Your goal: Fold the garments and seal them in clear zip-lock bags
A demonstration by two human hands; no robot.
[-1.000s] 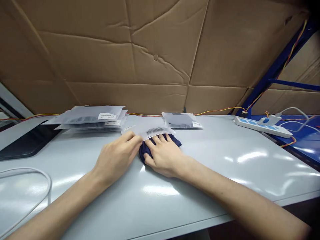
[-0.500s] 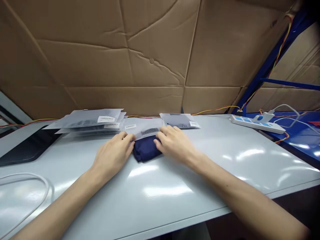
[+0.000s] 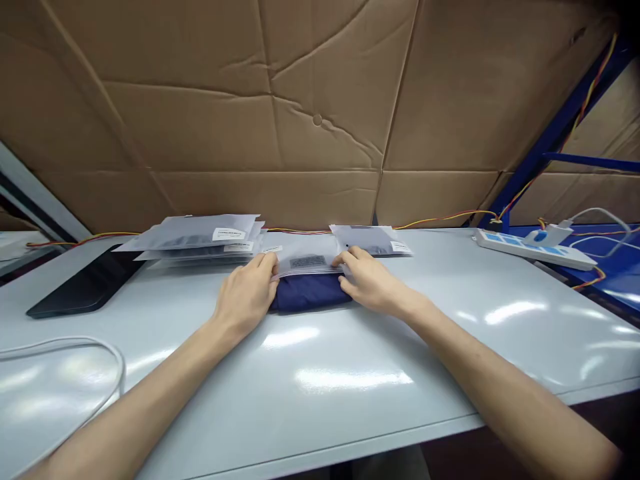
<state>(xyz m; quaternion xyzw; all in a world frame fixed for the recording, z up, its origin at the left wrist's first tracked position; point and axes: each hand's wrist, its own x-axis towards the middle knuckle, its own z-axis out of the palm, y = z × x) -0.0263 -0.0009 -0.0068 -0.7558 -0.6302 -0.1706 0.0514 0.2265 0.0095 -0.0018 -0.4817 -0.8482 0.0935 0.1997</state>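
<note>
A folded navy cloth [image 3: 310, 293] lies on the table in front of me, its far part at the mouth of a frosted plastic bag [image 3: 307, 248] with printed text and a white label. My left hand [image 3: 249, 291] is closed at the left corner of the bag's mouth, thumb against the cloth. At the right corner, my right hand [image 3: 373, 279] pinches the bag's edge, with its thumb by the cloth's right end. How far the cloth reaches inside the bag is hard to see.
Left of the bag lies a stack of filled frosted bags [image 3: 200, 233]; another filled bag [image 3: 371, 240] is behind my right hand. A black tablet-like slab [image 3: 90, 283] and a white cable [image 3: 113, 347] occupy the left. A power strip [image 3: 535, 250] sits right. Cardboard [image 3: 320, 147] stands behind.
My right hand has moved from over the cloth to the bag's right corner. The cloth now looks wider and flatter across the bag's mouth. The view has shifted slightly.
</note>
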